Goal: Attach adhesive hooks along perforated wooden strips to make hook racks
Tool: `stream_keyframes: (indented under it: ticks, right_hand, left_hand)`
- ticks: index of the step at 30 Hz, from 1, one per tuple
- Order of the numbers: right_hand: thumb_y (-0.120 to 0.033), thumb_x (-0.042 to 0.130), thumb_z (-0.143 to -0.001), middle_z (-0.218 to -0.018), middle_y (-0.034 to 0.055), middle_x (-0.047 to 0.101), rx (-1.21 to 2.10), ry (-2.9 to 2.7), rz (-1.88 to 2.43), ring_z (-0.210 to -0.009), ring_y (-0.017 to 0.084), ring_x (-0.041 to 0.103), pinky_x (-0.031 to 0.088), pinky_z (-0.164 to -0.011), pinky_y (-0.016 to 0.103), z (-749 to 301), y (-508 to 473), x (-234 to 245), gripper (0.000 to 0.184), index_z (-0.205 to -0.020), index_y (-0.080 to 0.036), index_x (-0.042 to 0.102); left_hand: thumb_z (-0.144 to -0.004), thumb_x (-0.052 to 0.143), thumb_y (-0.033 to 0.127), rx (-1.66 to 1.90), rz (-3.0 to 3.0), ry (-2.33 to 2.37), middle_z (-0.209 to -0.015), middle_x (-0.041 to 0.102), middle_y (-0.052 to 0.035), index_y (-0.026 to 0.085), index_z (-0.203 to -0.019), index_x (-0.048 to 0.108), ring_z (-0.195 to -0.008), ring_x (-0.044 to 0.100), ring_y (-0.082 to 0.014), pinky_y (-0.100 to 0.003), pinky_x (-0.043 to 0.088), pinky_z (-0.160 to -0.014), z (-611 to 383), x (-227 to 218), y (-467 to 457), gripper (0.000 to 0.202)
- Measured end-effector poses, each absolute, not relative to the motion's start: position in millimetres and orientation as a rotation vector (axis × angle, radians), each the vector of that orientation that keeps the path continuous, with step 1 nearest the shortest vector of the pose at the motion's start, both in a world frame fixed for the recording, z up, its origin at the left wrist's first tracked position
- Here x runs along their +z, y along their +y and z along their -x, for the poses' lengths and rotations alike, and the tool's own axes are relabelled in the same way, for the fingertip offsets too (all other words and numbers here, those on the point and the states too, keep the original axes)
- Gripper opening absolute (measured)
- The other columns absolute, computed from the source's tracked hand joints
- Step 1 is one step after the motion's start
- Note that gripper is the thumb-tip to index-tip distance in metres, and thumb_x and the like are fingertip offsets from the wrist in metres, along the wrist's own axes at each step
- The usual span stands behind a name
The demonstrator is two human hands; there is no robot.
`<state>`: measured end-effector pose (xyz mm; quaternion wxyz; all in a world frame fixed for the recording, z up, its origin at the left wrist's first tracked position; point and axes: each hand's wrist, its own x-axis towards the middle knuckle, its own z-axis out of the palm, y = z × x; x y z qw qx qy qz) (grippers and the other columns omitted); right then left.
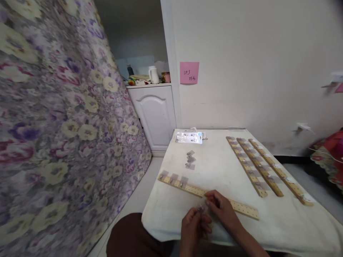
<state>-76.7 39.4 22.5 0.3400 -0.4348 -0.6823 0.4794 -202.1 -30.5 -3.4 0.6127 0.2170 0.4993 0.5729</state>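
Note:
My left hand (192,225) is closed in a pinch around a small clear plastic piece (200,207) with a shiny metal part. My right hand (220,208) meets it from the right, its thumb and finger closed at the piece's upper edge. Fingers cover much of the piece, so its exact kind is hidden. Just beyond my hands lies a long wooden strip (193,190) with rows of holes, partly behind my right hand. Toward its left end, several similar clear pieces with metal parts (171,179) are set on it.
Several loose clear pieces (189,159) lie behind the strip, with a blister pack (188,137) farther back. Three more wooden strips (257,162) bearing pieces lie on the right of the cloth-covered table (214,153). A floral curtain (80,142) hangs at left.

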Motion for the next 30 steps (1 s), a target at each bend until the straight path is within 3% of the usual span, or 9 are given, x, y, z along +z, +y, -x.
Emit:
stream_keyframes:
  ticks: [7,11,15,21,30]
  right_hand:
    - [-0.028,0.058,-0.074,-0.063,-0.0038,0.056,1.526,-1.719,1.003,-0.056,0.011,0.049,0.037,-0.053,0.023,89,83,23,0.015,-0.086,-0.018,0.059]
    - [-0.031,0.062,-0.070,-0.057,-0.0055,0.051,1.643,-1.716,0.938,-0.050,0.008,0.043,0.031,-0.049,0.021,102,115,22,0.019,-0.083,-0.016,0.060]
    - [-0.035,0.063,-0.068,-0.053,-0.0071,0.045,1.717,-1.732,0.984,-0.046,0.007,0.035,0.025,-0.047,0.021,114,134,12,0.023,-0.082,-0.017,0.060]
    - [-0.033,0.061,-0.067,-0.054,-0.0059,0.048,1.723,-1.801,0.997,-0.048,0.008,0.037,0.025,-0.048,0.022,124,140,1,0.020,-0.080,-0.017,0.060]
    - [-0.025,0.058,-0.067,-0.056,-0.0050,0.051,1.684,-1.821,1.021,-0.052,0.010,0.043,0.031,-0.051,0.022,122,142,-1,0.015,-0.080,-0.016,0.061]
  left_hand:
    - [-0.078,0.050,0.052,1.287,-0.807,1.380,-0.072,0.065,-0.0003,0.018,-0.094,0.055,-0.045,0.053,-0.0103,-0.022,0.036,-0.044,214,-3,-30,0.038]
    - [-0.086,0.046,0.039,1.316,-1.208,1.712,-0.084,0.065,-0.0035,0.020,-0.103,0.060,-0.072,0.060,-0.0163,-0.027,0.045,-0.067,229,8,-31,0.028]
    - [-0.089,0.042,0.031,1.284,-1.485,1.847,-0.098,0.063,-0.0084,0.021,-0.104,0.061,-0.093,0.058,-0.0207,-0.032,0.045,-0.084,236,5,-30,0.026]
    - [-0.091,0.034,0.024,1.127,-1.565,1.953,-0.106,0.060,-0.0101,0.020,-0.121,0.052,-0.100,0.056,-0.0210,-0.034,0.045,-0.087,235,-8,-28,0.035]
    - [-0.086,0.034,0.015,0.962,-1.719,2.069,-0.106,0.058,-0.0118,0.016,-0.131,0.044,-0.098,0.054,-0.0209,-0.033,0.046,-0.087,234,-18,-28,0.046]
